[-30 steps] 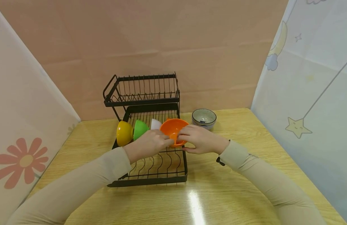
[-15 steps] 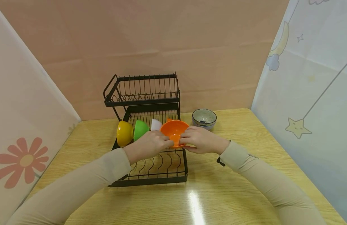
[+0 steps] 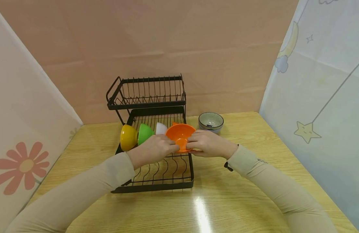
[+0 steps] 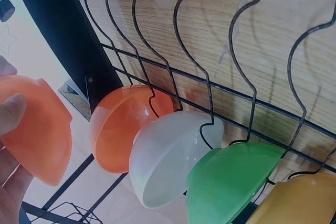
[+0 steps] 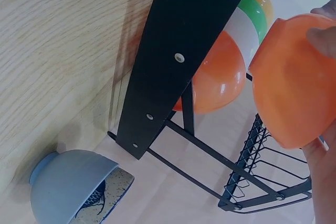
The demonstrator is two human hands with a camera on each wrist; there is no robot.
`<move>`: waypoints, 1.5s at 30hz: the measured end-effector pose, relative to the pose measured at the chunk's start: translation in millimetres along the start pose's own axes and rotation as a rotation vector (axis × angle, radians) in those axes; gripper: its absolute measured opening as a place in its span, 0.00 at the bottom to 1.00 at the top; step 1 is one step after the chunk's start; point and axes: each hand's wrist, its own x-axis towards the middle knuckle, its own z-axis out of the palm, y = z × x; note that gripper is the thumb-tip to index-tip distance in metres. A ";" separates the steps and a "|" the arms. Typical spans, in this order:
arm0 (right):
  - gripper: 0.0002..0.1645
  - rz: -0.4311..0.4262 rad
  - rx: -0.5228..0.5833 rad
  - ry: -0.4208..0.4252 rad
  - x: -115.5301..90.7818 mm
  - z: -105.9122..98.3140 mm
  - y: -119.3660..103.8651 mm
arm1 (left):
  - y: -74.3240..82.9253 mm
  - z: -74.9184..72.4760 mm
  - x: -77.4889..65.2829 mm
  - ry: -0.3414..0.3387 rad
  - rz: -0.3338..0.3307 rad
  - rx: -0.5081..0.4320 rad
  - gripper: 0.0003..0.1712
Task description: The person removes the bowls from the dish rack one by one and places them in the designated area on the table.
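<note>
Both hands hold an orange bowl (image 3: 180, 133) above the dish rack, its hollow side facing me. My left hand (image 3: 154, 149) grips its left rim, and my right hand (image 3: 208, 144) grips the right rim. In the left wrist view, a thumb presses on the held bowl (image 4: 44, 129). A second orange bowl (image 4: 128, 124) stands on its side in the rack just behind, mostly hidden in the head view. Beside it in a row lean a white bowl (image 3: 161, 128), a green bowl (image 3: 145, 133) and a yellow bowl (image 3: 128, 138).
The black two-tier dish rack (image 3: 156, 186) stands on a wooden table (image 3: 231, 200). Its upper shelf (image 3: 147, 105) rises at the back. Right of the rack sits a grey-blue patterned bowl (image 3: 210, 121), apparently stacked on another. Cloth walls (image 3: 220, 64) enclose the table's back and sides.
The right hand's fingers have slid slightly outward along the orange bowl's inside toward its right rim. The bowl has tipped a little; the left hand stays nearly in place.
</note>
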 end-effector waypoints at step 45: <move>0.10 0.059 -0.050 0.007 -13.2 -2.0 3.2 | -19.4 -4.4 -24.7 -1.016 -0.502 -0.686 0.24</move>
